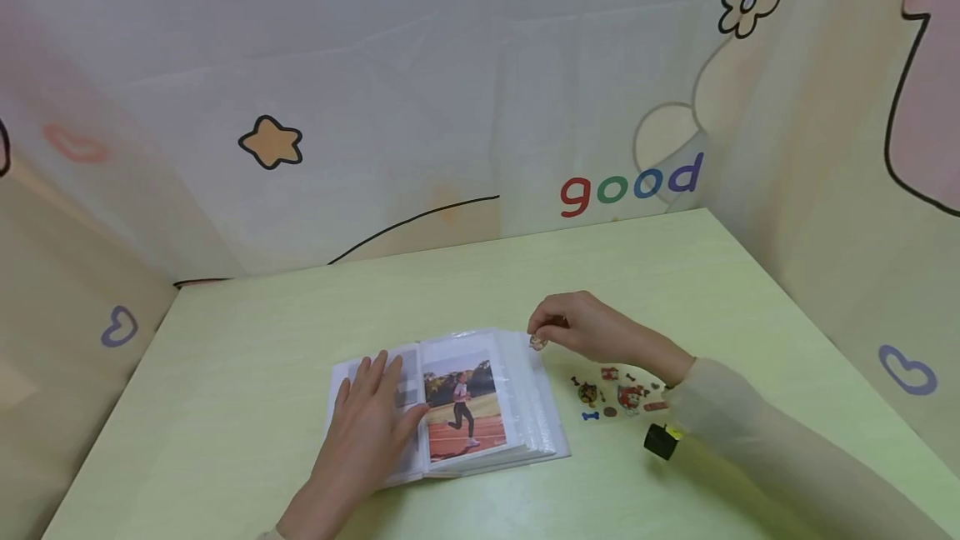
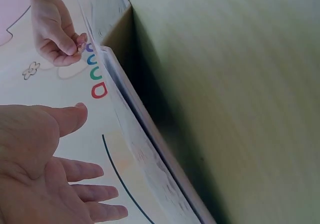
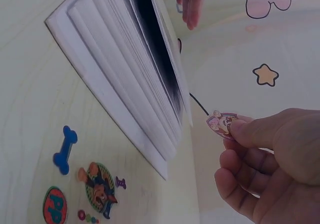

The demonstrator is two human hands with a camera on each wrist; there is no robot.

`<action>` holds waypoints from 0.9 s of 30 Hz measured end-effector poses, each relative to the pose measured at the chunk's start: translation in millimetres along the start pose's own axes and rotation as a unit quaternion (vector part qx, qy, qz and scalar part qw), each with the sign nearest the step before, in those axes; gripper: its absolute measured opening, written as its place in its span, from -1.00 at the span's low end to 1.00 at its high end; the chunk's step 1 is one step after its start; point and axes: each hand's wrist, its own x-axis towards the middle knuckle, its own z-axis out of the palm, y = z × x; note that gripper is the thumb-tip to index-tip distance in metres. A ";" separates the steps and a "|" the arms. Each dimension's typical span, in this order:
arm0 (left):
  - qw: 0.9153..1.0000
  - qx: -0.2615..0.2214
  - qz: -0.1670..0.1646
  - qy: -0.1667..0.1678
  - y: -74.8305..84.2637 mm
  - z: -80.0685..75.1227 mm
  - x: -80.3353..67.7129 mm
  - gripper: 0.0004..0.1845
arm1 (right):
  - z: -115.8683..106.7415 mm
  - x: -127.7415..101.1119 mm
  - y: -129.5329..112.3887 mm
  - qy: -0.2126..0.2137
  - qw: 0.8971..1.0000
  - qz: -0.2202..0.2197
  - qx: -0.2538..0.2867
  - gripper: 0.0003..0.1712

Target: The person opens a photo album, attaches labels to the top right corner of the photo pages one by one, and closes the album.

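Note:
A photo album (image 1: 517,390) lies spread on the table, a photo of a runner on a track (image 1: 459,407) showing on its right side. My left hand (image 1: 367,415) is over the left page, its fingers straight and spread; the left wrist view shows the same hand (image 2: 55,169) beside the album's edge (image 2: 150,134). Between thumb and forefinger my right hand (image 1: 581,327) pinches a small cartoon sticker (image 3: 220,124), above the album's upper right corner. In the right wrist view the other fingers of the right hand (image 3: 270,159) are curled below the sticker.
Right of the album lie several cartoon stickers (image 1: 628,397), among them a blue bone sticker (image 3: 65,150) and a round dog sticker (image 3: 100,188). A small black cube-like object (image 1: 662,442) shows by the right sleeve (image 1: 720,407). Printed curtains (image 1: 375,132) stand behind the table (image 1: 247,357).

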 end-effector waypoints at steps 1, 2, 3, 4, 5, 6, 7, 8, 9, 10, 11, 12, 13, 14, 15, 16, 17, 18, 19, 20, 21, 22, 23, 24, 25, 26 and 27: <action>1.000 0.002 -0.003 -0.002 -1.3 0.0 -0.8 -0.22 | 1.0 1.8 -0.9 -0.002 1.000 -0.004 0.000 -0.89; 1.000 0.003 -0.005 -0.003 -2.8 0.1 -1.5 -0.21 | 1.9 3.6 -1.9 -0.004 1.000 -0.009 -0.001 -0.90; 1.000 0.003 -0.007 -0.004 -4.3 0.0 -2.3 -0.21 | 3.0 5.8 -3.5 -0.006 1.000 -0.011 -0.001 -0.90; 1.000 0.003 -0.008 -0.003 -5.8 -0.4 -3.3 -0.21 | 4.1 8.5 -5.1 -0.009 1.000 -0.014 0.000 -0.90; 1.000 0.004 -0.009 -0.003 -7.5 -1.0 -4.3 -0.21 | 5.5 11.8 -6.8 -0.012 1.000 -0.017 -0.002 -0.91; 1.000 0.004 -0.010 -0.003 -9.2 -1.6 -5.4 -0.20 | 6.8 15.7 -9.0 -0.016 1.000 -0.022 -0.006 -0.91; 1.000 0.005 -0.010 -0.003 -11.0 -2.3 -6.6 -0.20 | 8.3 20.2 -11.4 -0.019 0.999 -0.026 -0.010 -0.91; 1.000 0.004 -0.010 -0.002 -12.9 -3.0 -7.8 -0.20 | 9.7 24.9 -14.0 -0.023 0.999 -0.029 -0.013 -0.90; 1.000 0.006 -0.012 -0.004 -14.3 -3.6 -8.8 -0.20 | 11.4 29.9 -16.5 -0.028 0.999 -0.030 -0.018 -0.90; 1.000 0.007 -0.012 -0.004 -15.7 -4.1 -10.0 -0.20 | 13.1 34.9 -18.6 -0.031 0.999 -0.034 -0.024 -0.89; 1.000 0.008 -0.012 -0.004 -16.8 -4.6 -11.1 -0.20 | 14.7 39.7 -21.1 -0.034 0.998 -0.038 -0.028 -0.89; 1.000 0.007 -0.012 -0.003 -17.8 -4.9 -12.0 -0.20 | 16.4 44.3 -23.3 -0.037 0.998 -0.041 -0.032 -0.89; 1.000 0.007 -0.010 -0.002 -18.6 -4.9 -12.8 -0.21 | 18.2 48.6 -25.1 -0.041 0.998 -0.046 -0.034 -0.88; 1.000 0.008 -0.010 -0.001 -19.2 -5.0 -13.4 -0.21 | 19.9 52.4 -27.0 -0.044 0.997 -0.050 -0.037 -0.88; 1.000 0.010 -0.010 0.000 -19.7 -4.9 -13.9 -0.21 | 21.7 56.2 -28.8 -0.046 0.997 -0.054 -0.038 -0.88; 1.000 0.009 -0.008 0.003 -20.3 -5.0 -14.4 -0.21 | 23.5 59.8 -30.4 -0.048 0.996 -0.058 -0.039 -0.87; 1.000 0.008 -0.009 0.003 -20.7 -5.1 -14.6 -0.21 | 25.1 63.1 -32.3 -0.049 0.996 -0.062 -0.040 -0.87; 1.000 0.008 -0.010 0.003 -21.2 -5.1 -14.7 -0.21 | 26.6 66.5 -34.2 -0.050 0.996 -0.065 -0.041 -0.87; 1.000 0.007 -0.011 0.001 -21.7 -5.2 -14.7 -0.21 | 28.2 69.9 -36.6 -0.052 0.996 -0.066 -0.041 -0.87; 1.000 0.007 -0.014 -0.001 -22.1 -5.4 -14.7 -0.21 | 29.8 73.2 -39.1 -0.052 0.996 -0.066 -0.042 -0.87; 1.000 0.006 -0.016 -0.004 -22.3 -5.4 -14.5 -0.21 | 31.5 76.6 -41.3 -0.053 0.996 -0.066 -0.042 -0.87; 1.000 0.006 -0.019 -0.007 -22.4 -5.5 -14.4 -0.20 | 33.2 80.0 -43.4 -0.053 0.995 -0.067 -0.042 -0.87; 1.000 0.007 -0.020 -0.010 -22.6 -5.6 -14.4 -0.20 | 34.7 83.1 -45.7 -0.053 0.995 -0.067 -0.041 -0.87; 1.000 0.007 -0.022 -0.012 -22.6 -5.6 -14.4 -0.20 | 36.4 86.2 -47.9 -0.053 0.995 -0.067 -0.041 -0.87; 1.000 0.008 -0.022 -0.013 -22.6 -5.5 -14.3 -0.19 | 38.0 89.3 -49.9 -0.053 0.996 -0.067 -0.039 -0.87; 1.000 0.009 -0.023 -0.014 -22.6 -5.4 -14.3 -0.19 | 40.3 92.7 -51.0 -0.054 0.995 -0.068 -0.038 -0.87; 1.000 0.008 -0.023 -0.014 -22.6 -5.3 -14.5 -0.19 | 42.5 95.9 -52.1 -0.055 0.995 -0.068 -0.037 -0.86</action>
